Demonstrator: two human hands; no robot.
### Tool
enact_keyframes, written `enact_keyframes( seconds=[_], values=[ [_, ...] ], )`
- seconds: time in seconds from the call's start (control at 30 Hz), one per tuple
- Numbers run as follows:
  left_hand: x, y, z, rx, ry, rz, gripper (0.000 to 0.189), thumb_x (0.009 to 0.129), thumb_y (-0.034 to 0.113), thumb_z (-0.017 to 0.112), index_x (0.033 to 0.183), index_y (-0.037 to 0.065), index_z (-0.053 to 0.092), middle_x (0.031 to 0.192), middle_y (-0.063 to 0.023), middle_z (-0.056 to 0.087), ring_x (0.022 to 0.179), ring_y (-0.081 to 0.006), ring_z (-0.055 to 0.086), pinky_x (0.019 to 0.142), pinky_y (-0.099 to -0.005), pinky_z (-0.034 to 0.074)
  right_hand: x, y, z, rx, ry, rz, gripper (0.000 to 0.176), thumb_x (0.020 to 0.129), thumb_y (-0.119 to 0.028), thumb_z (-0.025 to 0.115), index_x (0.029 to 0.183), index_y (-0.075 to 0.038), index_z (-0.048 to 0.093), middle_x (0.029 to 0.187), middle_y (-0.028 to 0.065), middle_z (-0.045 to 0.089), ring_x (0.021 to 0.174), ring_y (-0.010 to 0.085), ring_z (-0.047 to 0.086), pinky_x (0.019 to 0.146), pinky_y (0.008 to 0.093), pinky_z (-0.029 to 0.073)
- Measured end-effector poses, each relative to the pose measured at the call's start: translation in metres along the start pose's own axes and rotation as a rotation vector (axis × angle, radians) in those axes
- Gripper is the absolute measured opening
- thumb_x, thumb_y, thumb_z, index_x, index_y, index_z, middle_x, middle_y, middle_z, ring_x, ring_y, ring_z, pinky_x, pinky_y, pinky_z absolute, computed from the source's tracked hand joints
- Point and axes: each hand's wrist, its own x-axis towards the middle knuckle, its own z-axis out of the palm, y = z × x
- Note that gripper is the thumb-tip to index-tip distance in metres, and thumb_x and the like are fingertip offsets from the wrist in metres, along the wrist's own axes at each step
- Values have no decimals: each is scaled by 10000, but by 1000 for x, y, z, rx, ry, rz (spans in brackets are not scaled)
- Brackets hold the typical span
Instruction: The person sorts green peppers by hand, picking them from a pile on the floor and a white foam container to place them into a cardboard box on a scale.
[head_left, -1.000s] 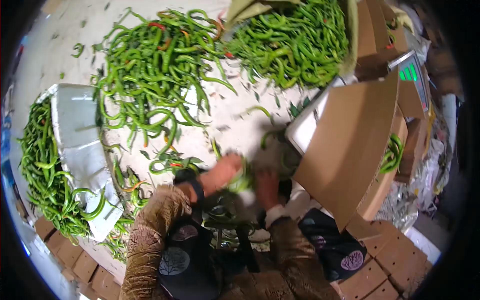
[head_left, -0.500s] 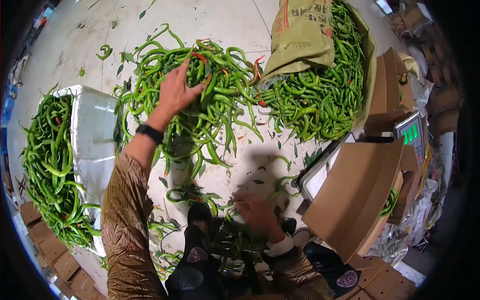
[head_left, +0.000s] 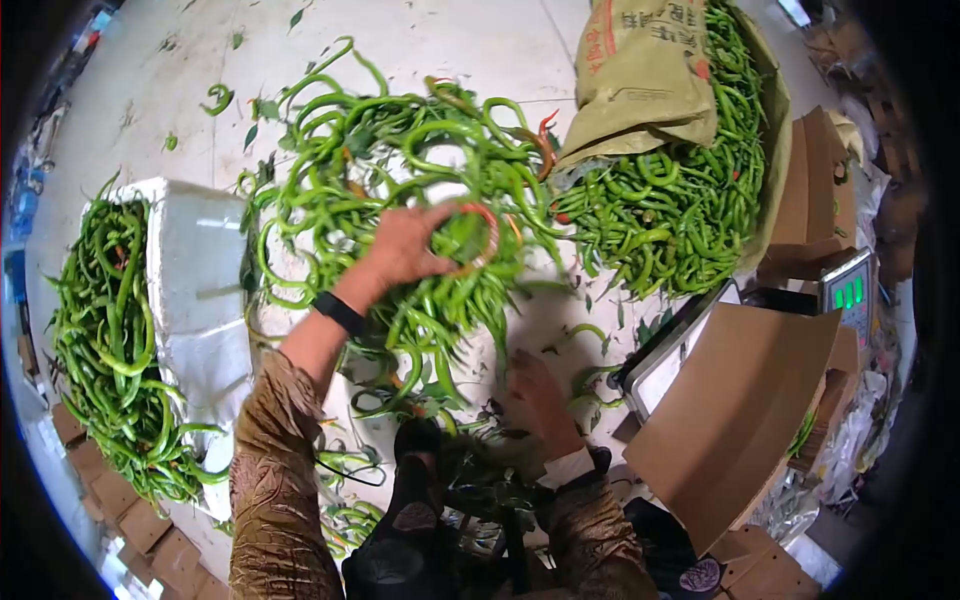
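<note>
My left hand (head_left: pixel 405 245), with a dark wristband, lies on the pile of long green chili peppers (head_left: pixel 330 190) on the floor. Its thumb and forefinger are spread, and a curved red chili pepper (head_left: pixel 490 232) loops between their tips. Chilies around that hand are blurred by motion. My right hand (head_left: pixel 537 395) hovers low over the near edge of the pile, in front of my knees. Its fingers are smeared, close to a hanging chili tip, and I cannot tell whether they hold anything.
A white foam box (head_left: pixel 200 250) full of chilies stands at the left. An open woven sack (head_left: pixel 640 90) spills more at the upper right. Below it sit a scale (head_left: pixel 655 365) with a lit display (head_left: pixel 848 293) and a cardboard flap (head_left: pixel 730 410). Loose leaves litter the floor.
My left hand has swept toward me and to the right, dragging chilies and the red one along; a gap has opened in the pile behind it. My right hand has risen slightly, further right.
</note>
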Motion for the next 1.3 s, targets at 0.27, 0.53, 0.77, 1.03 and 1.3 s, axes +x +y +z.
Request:
enact_keyframes(
  seconds=[0.27, 0.53, 0.77, 1.03, 1.3],
  values=[
    [-91, 103, 10, -504, 19, -10, 685, 795, 218, 767, 1389, 50, 470, 1294, -200, 581, 1207, -317, 557, 1045, -404, 416, -13, 30, -18, 216, 209, 30, 361, 904, -198, 611, 1227, -41, 577, 1010, 38, 632, 836, 156, 587, 730, 297, 490],
    [-167, 50, -26, -205, 107, -250, 651, 732, 24, 725, 1342, 24, 496, 1238, -192, 598, 1130, -348, 570, 1004, -387, 429, -24, 52, -32, 181, 184, 38, 350, 916, -223, 619, 1216, -43, 603, 1090, 40, 630, 969, 155, 587, 853, 325, 473],
    [-125, 107, 8, 7, 104, -213, 737, 726, 124, 769, 1386, 27, 458, 1076, -216, 590, 977, -362, 564, 878, -412, 455, -19, 4, -5, -108, 355, -346, 292, 932, -219, 608, 1155, -31, 625, 1068, 55, 635, 927, 142, 603, 824, 316, 480],
    [-81, 82, 60, 133, -35, -105, 1195, 557, 308, 901, 1507, 61, 219, 1061, -215, 595, 980, -383, 566, 867, -442, 447, 12, -20, 11, -128, 326, -482, 423, 879, -165, 682, 1241, 12, 553, 1124, 94, 626, 972, 161, 606, 848, 307, 490],
    [-76, 129, 48, -528, -99, -345, 1069, 656, 95, 815, 1526, 50, 195, 1398, -247, 471, 1246, -332, 519, 1053, -369, 409, -18, -97, 15, 190, 20, -296, 501, 851, -108, 692, 1292, 22, 493, 1178, 89, 596, 1057, 140, 572, 900, 299, 468]
  ],
)
